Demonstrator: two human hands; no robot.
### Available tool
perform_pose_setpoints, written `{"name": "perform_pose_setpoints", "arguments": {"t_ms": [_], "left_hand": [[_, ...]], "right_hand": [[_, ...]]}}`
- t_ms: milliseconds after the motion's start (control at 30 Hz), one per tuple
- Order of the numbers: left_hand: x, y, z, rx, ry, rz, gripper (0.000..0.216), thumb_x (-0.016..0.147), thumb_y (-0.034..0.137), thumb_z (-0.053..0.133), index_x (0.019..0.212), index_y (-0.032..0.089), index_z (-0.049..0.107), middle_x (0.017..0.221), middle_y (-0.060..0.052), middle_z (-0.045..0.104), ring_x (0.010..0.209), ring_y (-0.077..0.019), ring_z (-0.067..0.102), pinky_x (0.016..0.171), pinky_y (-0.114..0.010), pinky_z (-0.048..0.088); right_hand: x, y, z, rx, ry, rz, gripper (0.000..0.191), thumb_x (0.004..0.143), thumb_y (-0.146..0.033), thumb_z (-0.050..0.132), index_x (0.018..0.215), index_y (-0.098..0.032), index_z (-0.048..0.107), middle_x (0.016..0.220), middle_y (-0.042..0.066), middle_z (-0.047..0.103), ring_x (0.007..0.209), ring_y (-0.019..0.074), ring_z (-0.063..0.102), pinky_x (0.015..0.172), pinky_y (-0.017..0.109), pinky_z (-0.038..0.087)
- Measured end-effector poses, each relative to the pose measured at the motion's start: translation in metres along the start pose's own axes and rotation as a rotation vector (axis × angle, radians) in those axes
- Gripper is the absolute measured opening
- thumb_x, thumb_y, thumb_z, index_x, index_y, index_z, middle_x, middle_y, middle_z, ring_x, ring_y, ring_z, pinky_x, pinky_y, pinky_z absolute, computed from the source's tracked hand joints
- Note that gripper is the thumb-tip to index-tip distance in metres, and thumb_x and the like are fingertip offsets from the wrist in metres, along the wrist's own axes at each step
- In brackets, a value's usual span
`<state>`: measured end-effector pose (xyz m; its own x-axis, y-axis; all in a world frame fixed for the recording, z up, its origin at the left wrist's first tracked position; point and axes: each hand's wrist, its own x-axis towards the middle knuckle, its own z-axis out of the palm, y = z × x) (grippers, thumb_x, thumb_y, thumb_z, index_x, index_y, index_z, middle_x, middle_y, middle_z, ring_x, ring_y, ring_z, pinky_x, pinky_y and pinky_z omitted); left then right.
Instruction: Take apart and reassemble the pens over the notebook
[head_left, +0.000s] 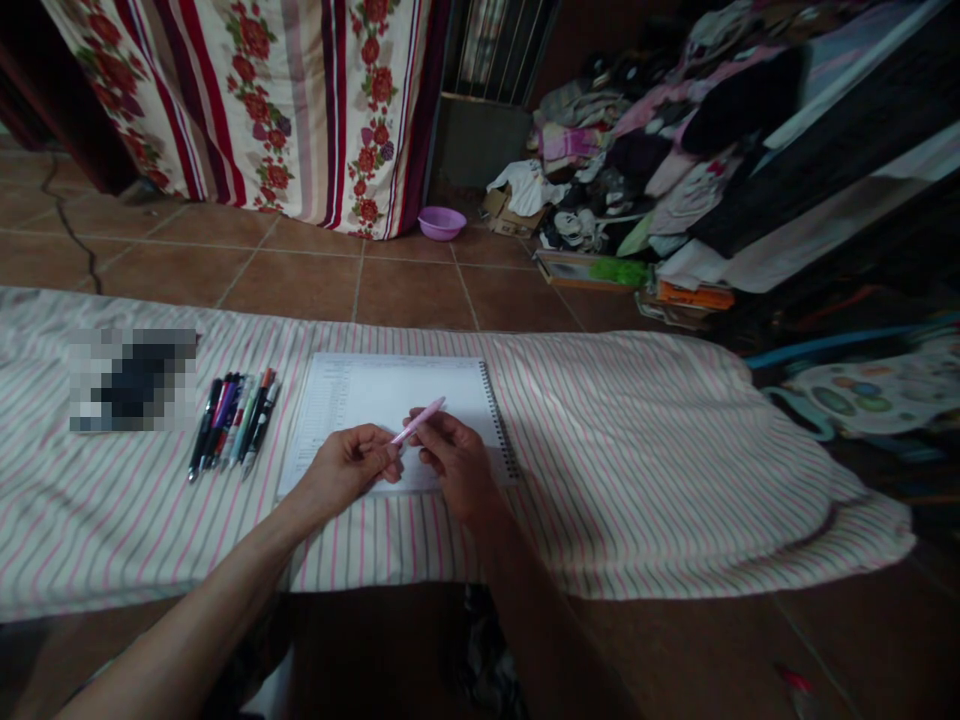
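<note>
A pink pen (420, 420) is held slantwise between both hands, above an open spiral notebook (405, 385). My left hand (358, 458) pinches the pen's lower left end. On the upper part of the pen, the fingers of my right hand (454, 455) are closed around it. The notebook's page looks mostly white, with a printed column along its left side and the coil binding on the right. Left of the notebook, several pens (234, 420) lie side by side on a striped cloth (615, 450).
A blurred-out dark object (139, 380) lies on the cloth at the far left. Beyond the cloth are the tiled floor (300, 270), a purple basin (442, 223) and a flowered curtain (307, 110). Piled clothes (637, 150) and a colourful chair (862, 390) stand at the right.
</note>
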<state>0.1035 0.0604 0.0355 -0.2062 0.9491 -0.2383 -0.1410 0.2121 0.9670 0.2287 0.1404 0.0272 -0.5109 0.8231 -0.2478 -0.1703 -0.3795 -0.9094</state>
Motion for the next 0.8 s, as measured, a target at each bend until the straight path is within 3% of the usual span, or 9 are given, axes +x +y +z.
{"name": "perform_pose_setpoints", "arguments": {"t_ms": [167,333,467,800], "left_hand": [[0.0002,-0.0023,-0.0006,0.015,-0.006,0.020,0.032,0.068,0.046,0.068,0.075,0.015,0.060,0.058,-0.002,0.063,0.049,-0.0095,0.050,0.046,-0.021,0.033],[-0.0001,0.0008,-0.0014,0.011,0.002,0.036,0.032,0.068,0.045,0.068,0.074,0.014,0.061,0.056,-0.002,0.061,0.050,-0.0102,0.052,0.047,-0.021,0.035],[-0.0002,0.0014,-0.0020,0.020,0.007,0.035,0.031,0.069,0.044,0.067,0.077,0.014,0.063,0.053,-0.001,0.060,0.048,-0.0097,0.050,0.047,-0.021,0.034],[0.0008,-0.0032,-0.0016,0.007,0.000,0.039,0.031,0.071,0.043,0.066,0.078,0.014,0.061,0.055,0.000,0.058,0.049,-0.0088,0.048,0.047,-0.021,0.032]], "right_hand": [[0.0001,-0.0001,0.0008,-0.047,0.065,-0.022,0.016,0.063,-0.031,0.072,0.071,-0.018,0.067,0.063,-0.001,0.064,0.051,0.0069,0.049,0.051,0.021,0.038],[-0.0015,-0.0047,0.0013,0.015,0.005,0.004,0.031,0.065,-0.036,0.071,0.091,-0.019,0.067,0.089,0.005,0.070,0.066,0.0113,0.060,0.050,0.020,0.039],[0.0012,-0.0035,-0.0007,-0.011,0.027,-0.009,0.030,0.065,-0.036,0.070,0.091,-0.020,0.068,0.093,0.006,0.070,0.068,0.0124,0.061,0.049,0.020,0.038],[0.0041,0.0028,0.0011,-0.052,0.131,-0.047,0.018,0.063,-0.034,0.072,0.069,-0.018,0.066,0.058,-0.003,0.060,0.049,0.0064,0.047,0.049,0.020,0.036]]}}
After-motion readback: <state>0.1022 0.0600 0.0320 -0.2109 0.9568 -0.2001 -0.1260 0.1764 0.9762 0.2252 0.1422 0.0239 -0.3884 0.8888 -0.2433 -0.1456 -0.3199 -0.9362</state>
